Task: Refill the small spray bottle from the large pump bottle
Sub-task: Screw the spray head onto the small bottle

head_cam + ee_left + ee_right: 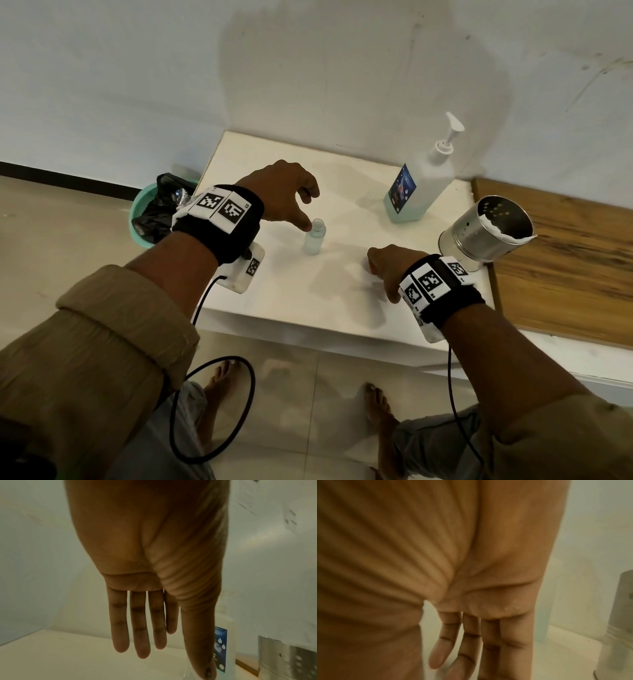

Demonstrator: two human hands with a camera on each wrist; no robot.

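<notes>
**Hands beside the uncapped spray bottle**

The small spray bottle [315, 241] stands upright, cap off, mid-table [291, 298]. The left hand [286, 193] hovers over it, fingers straight and holding nothing, thumb tip at the neck. The right hand [390, 270] rests near the table's front, fingers loose, empty. The large pump bottle [419, 186] stands behind, beside a metal canister [486, 231].

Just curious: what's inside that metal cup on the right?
Inside the metal cup, a white torn-edged strip lines its near rim; holes dot its far wall. Its bottom is hidden.
</notes>
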